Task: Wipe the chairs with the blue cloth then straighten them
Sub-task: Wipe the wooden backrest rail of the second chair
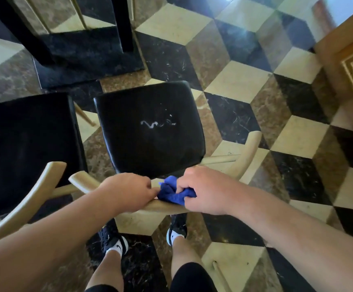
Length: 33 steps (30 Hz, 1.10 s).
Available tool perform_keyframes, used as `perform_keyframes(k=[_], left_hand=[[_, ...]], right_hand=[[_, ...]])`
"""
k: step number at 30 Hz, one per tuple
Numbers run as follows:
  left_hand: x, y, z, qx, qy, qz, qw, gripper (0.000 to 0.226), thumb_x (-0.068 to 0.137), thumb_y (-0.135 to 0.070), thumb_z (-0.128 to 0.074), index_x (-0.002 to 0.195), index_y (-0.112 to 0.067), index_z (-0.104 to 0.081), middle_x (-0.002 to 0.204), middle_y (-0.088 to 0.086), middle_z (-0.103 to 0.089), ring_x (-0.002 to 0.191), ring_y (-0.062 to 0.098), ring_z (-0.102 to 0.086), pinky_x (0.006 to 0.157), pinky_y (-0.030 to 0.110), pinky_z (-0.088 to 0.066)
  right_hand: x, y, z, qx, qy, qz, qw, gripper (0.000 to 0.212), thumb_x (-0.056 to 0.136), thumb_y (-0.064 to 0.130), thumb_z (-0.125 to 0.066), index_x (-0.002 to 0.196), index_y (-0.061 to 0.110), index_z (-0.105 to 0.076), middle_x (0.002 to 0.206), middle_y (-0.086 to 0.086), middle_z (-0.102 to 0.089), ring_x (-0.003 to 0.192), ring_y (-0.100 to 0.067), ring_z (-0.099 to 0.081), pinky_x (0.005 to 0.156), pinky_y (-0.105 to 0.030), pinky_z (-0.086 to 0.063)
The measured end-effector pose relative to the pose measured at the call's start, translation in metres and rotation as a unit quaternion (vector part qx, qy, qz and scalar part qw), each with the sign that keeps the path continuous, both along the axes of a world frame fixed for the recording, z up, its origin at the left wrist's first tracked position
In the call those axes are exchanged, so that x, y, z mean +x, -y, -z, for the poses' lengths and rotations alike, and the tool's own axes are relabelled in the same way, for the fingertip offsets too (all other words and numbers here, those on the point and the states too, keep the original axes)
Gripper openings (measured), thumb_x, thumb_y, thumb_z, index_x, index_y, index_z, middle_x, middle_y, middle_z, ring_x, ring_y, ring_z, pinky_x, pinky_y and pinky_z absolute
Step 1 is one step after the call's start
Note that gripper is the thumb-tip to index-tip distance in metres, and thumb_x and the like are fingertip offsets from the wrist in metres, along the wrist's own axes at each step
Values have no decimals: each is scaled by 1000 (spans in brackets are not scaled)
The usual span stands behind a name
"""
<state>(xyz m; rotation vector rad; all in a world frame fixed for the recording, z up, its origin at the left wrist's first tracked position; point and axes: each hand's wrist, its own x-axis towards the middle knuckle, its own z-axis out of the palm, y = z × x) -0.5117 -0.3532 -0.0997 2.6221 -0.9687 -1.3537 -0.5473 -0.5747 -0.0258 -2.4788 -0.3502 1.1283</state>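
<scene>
A chair with a black padded seat (150, 131) and a pale wooden backrest rail (82, 179) stands right in front of me; a white squiggly smear marks the seat. A bunched blue cloth (172, 192) lies on the backrest rail. My right hand (205, 190) grips the cloth from the right. My left hand (127, 191) rests on the rail just left of the cloth, its fingertips pinching the cloth's edge. A second chair with a black seat (25, 148) and a curved wooden back (34, 197) stands to the left, close beside the first.
A black table base (87, 57) with dark legs stands behind the chairs. A wooden door or cabinet (352, 66) is at the right. The floor is patterned marble tile. My shoes (114, 239) stand just behind the backrest.
</scene>
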Motion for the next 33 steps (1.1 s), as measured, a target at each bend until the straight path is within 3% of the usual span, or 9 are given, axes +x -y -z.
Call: perform_keyframes(k=[5,13,18,21,23,26,28,31,33], left_hand=[[-7,41,1,15,-147,-77,986,69,101,-77,-22,114,-28,-69,106,-5,-66,103,19,-60,94,39,-47],[0,57,3,49,-234,-103,965,92,88,-92,-13,135,-34,-67,134,-9,-63,115,14,-53,91,35,-33],[4,55,6,59,-266,-106,956,98,82,-98,-11,142,-39,-61,151,-9,-55,138,20,-47,100,42,-29],[4,54,9,59,-279,-99,953,96,86,-95,-11,145,-36,-59,154,-6,-53,142,22,-44,102,43,-28],[2,55,12,58,-289,-102,950,95,89,-92,-12,145,-32,-58,151,-3,-55,139,23,-47,98,40,-28],[1,54,16,58,-292,-108,949,94,90,-91,-13,142,-28,-60,142,-1,-60,130,24,-52,93,40,-30],[0,53,18,50,-294,-99,949,94,91,-89,-12,138,-24,-61,136,1,-62,124,25,-55,91,40,-33],[-1,54,17,41,-289,-83,953,95,92,-88,-9,131,-21,-64,123,4,-65,112,26,-58,88,42,-38],[-1,52,19,38,-282,-73,956,96,91,-88,-8,131,-21,-64,122,4,-65,112,28,-58,89,44,-40]], right_hand=[[14,50,-1,-114,17,-36,993,11,86,25,-59,90,32,-68,93,7,-52,93,-18,-49,68,-38,-48],[67,92,27,-344,62,-135,927,24,88,20,-54,100,32,-70,98,3,-56,91,-21,-47,60,-33,-32],[96,95,86,-365,-110,-122,916,18,89,14,-53,93,20,-70,82,4,-60,76,-24,-55,75,-37,-53],[105,84,132,-399,-162,-189,882,33,91,25,-49,117,19,-68,106,-1,-68,82,-31,-51,100,-44,-51],[110,77,156,-405,-192,-222,866,41,93,35,-46,129,22,-62,94,0,-59,84,-29,-42,95,-40,-47],[119,71,187,-407,-197,-214,866,37,96,35,-48,127,20,-61,92,0,-58,83,-32,-51,82,-40,-45],[119,67,205,-419,-220,-239,848,27,99,41,-38,107,26,-59,97,-2,-56,83,-30,-53,85,-39,-37],[117,60,225,-424,-225,-225,848,16,102,38,-36,93,29,-46,88,0,-47,81,-29,-45,94,-41,-40],[115,57,230,-409,-233,-224,853,20,102,45,-36,87,32,-31,89,0,-47,80,-29,-30,81,-41,-37]])
